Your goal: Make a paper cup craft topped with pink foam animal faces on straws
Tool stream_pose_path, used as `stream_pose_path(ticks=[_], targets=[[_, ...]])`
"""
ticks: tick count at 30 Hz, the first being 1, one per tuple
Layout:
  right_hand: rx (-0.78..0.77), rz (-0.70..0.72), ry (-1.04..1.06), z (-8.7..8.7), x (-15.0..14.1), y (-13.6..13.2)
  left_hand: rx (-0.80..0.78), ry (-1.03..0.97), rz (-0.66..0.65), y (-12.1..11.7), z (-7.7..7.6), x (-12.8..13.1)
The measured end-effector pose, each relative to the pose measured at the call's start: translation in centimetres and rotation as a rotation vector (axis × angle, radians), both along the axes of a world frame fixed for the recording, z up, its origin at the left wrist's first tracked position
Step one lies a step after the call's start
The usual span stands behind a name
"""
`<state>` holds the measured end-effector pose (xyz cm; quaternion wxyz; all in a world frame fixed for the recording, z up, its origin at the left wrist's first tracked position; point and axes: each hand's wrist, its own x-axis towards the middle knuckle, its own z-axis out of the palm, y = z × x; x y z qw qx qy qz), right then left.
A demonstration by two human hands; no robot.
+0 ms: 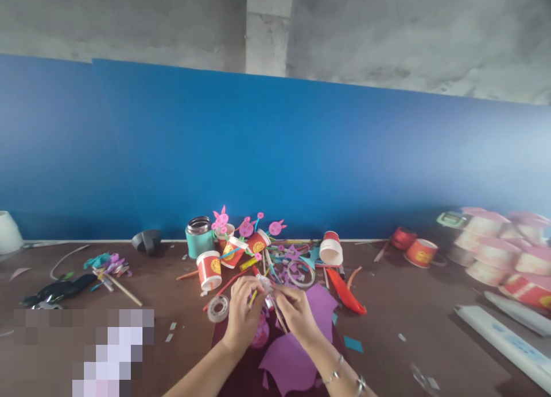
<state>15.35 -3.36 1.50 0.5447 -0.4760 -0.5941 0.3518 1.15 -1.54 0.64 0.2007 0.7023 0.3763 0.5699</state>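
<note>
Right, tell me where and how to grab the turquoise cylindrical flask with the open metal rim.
Grip the flask around its body, probably from the left: it stands upright with round sides, and red-and-white paper cups crowd its right.

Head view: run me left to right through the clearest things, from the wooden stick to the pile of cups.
Wooden stick → teal flask → left hand → right hand → red strip → red cup → cup pile.
</note>
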Motion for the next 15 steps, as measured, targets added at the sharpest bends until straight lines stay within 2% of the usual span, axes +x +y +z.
stream_pose_path(ticks=[1, 3, 5, 9, 12, 14, 15], targets=[[0.003, -0.041, 0.01, -0.1, 0.5, 0.2, -0.008, -0.047, 0.011, 0.2, 0.0, -0.2], [0.033, -0.208, 0.015, -0.3, 2.0, 0.9, -0.04, -0.168, 0.061, 0.7, 0.0, -0.6], [0.093, -0.343, -0.061, -0.7, 3.9, 1.6, -0.083, -0.229, 0.069, 1.3, -0.1, -1.0], [0.183, -0.491, -0.503, -2.1, 6.2, 2.7, -0.239, -0.232, -0.13, 1.5, -0.4, -0.8], [0.285, -0.639, -0.669, -2.7, 5.9, 2.6, -0.27, -0.154, -0.208, 1.1, -0.4, -0.5], [0.335, -0.626, -0.666, -2.2, 4.9, 2.1, -0.236, -0.089, -0.223, 0.8, -0.3, -0.4], [0.354, -0.527, -0.646, -1.8, 4.3, 1.7, -0.218, -0.06, -0.226, 0.8, -0.2, -0.4]])
